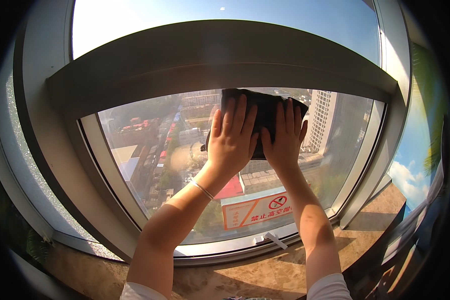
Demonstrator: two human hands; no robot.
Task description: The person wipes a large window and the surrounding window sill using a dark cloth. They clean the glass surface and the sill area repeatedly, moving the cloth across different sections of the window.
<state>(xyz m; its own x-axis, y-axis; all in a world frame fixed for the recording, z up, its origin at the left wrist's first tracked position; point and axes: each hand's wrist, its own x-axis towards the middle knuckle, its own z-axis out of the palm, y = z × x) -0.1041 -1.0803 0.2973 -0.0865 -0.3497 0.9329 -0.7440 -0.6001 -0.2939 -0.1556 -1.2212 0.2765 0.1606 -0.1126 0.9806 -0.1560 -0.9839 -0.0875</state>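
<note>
A dark cloth (265,107) is pressed against the window pane (155,135), just under the thick horizontal frame bar. My left hand (231,131) lies flat on the cloth's left part, its fingers stretched upward. Flat on the right part rests my right hand (285,135), its fingers pointing up and slightly apart. The thumbs come close to each other over the middle of the cloth. A thin bracelet (202,190) circles my left wrist. Part of the cloth is hidden under both hands.
Below my hands a red-and-white warning sticker (260,210) is on the glass, partly behind my right forearm. A white window handle (275,241) sticks out at the lower frame. A brown marble sill (225,280) runs beneath. A grey curtain (425,210) hangs at the right.
</note>
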